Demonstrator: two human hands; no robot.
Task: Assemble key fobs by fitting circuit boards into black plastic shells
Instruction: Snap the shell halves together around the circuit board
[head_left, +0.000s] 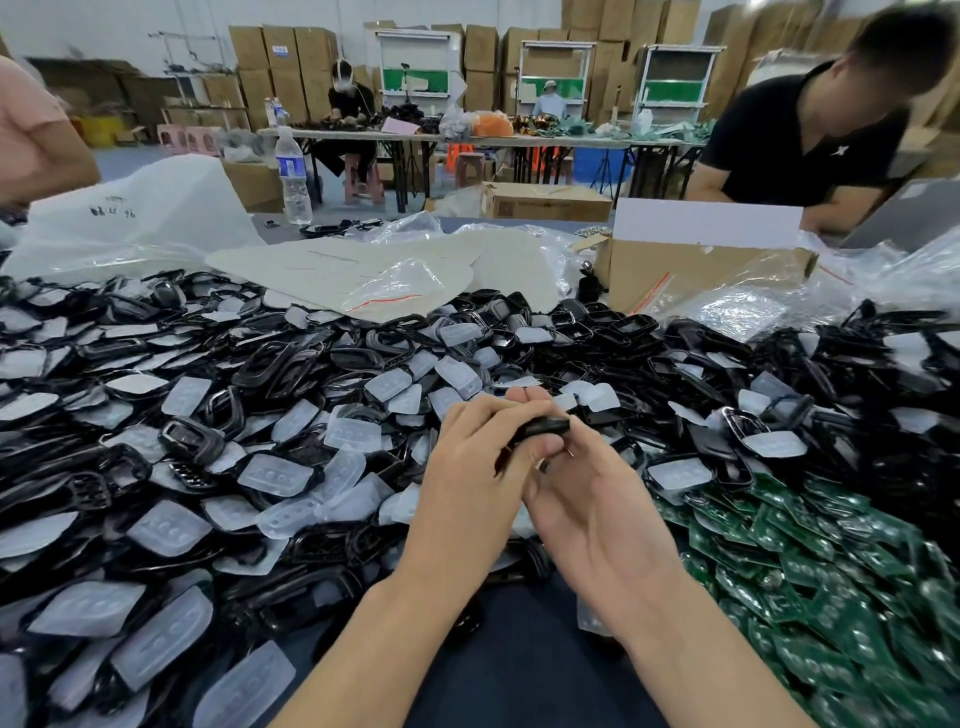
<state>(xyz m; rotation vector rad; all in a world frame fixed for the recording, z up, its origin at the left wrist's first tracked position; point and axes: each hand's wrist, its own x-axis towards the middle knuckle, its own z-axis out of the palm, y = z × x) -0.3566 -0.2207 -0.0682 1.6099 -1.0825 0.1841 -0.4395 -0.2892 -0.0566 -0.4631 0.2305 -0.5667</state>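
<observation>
Both grips, which are bare hands, meet above the middle of the counter (519, 686). Between them they hold one black plastic shell (545, 427). The left grip (475, 467) has its fingers curled over the near end and the top of the shell. The right grip (587, 504) pinches the other end between thumb and fingers. So both are closed on the same piece, and the piece is lifted clear of the heap of loose black shells and translucent rubber button pads (208, 415) that lies under and around it.

The shell is seen from its thin edge. Its long axis runs about left to right in the head view, and the right end sticks out a little from the fingers. I cannot tell which way the open face is turned, or if a board is already inside, because the fingers cover it.

I judge that the step in hand is seating or pressing a part into the shell. To do it well, the thumbs should press evenly along the long axis and not at one corner, so that the board goes in flat. The heap of green circuit boards (831, 582) is near the right grip, so the next board is easy to reach.
</observation>
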